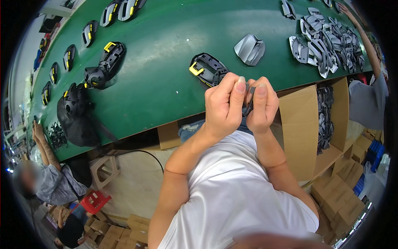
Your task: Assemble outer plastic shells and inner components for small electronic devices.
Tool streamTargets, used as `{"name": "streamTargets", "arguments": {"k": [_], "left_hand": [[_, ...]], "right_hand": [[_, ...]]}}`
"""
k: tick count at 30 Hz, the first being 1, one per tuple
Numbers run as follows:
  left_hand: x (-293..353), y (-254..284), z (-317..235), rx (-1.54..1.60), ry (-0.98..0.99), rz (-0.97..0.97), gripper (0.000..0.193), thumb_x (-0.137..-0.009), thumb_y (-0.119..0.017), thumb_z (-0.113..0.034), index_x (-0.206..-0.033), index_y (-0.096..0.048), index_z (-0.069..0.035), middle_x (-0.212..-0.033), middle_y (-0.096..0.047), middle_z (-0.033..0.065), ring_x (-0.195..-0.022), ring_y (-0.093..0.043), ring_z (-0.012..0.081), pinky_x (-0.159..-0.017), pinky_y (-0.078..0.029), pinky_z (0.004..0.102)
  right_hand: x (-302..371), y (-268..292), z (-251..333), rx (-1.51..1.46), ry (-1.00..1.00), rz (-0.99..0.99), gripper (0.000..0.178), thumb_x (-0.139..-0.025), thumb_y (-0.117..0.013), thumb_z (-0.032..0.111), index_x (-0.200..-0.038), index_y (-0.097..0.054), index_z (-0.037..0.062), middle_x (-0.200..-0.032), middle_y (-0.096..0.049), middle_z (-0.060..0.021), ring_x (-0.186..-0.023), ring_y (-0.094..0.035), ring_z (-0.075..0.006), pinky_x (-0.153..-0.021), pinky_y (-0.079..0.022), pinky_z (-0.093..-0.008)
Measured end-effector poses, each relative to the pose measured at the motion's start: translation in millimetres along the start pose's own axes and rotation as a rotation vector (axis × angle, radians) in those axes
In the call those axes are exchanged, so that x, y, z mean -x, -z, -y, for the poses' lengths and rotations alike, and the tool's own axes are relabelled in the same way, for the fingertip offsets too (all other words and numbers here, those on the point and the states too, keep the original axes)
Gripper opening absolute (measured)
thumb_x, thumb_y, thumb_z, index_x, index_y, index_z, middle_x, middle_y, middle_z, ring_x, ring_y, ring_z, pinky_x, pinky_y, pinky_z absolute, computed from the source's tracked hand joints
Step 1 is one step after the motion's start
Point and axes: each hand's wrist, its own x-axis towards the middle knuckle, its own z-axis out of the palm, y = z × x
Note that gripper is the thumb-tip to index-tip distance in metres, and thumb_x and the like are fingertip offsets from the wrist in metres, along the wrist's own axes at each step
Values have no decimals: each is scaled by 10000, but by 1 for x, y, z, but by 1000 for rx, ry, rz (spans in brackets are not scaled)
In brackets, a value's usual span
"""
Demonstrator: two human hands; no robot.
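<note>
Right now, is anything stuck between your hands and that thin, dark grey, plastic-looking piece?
Nothing visible gets in the way: the bare left hand and bare right hand pinch the thin, dark grey, plastic-looking piece directly.

Over there, the person's left hand (224, 103) and right hand (263, 106) pinch a dark piece (249, 108) on the near side of a black-and-yellow shell (213, 68); right of that shell, the green tabletop (153, 62) carries a grey cover (249, 50), then heaped grey parts (329, 41).

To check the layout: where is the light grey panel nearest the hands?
In the head view, the light grey panel lies right of centre on the green table, beyond the right hand, between the black-and-yellow shell and the grey pile.
</note>
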Motion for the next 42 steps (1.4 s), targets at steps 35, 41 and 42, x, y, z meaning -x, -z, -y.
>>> {"name": "streamTargets", "arguments": {"k": [35,41,42], "left_hand": [[-15,51,23,-1194,-34,76,900,-622,-708,-619,-1175,-475,53,-1323,-361,222,-1305,-204,434,-1028,-190,572],[-16,44,18,-507,46,121,870,-558,-804,-71,-1293,-343,-16,-1205,-493,170,-1085,-539,321,-934,-423,347],[-17,43,20,-392,65,179,881,-569,-803,-71,-1313,-334,-28,-1196,-498,150,-1076,-539,276,-938,-415,338]], "right_hand": [[-9,44,-5,-126,-281,-25,310,-869,-567,48,-1155,-510,-59,-1017,-588,-83,-898,-527,-98,-826,-417,-243],[-14,36,2,-269,-352,36,350,-838,-594,-28,-1171,-497,-66,-1010,-603,-104,-916,-569,-123,-817,-454,-244],[-14,35,2,-290,-360,57,356,-827,-605,-44,-1166,-499,-67,-995,-606,-104,-905,-579,-126,-801,-468,-242]]}}
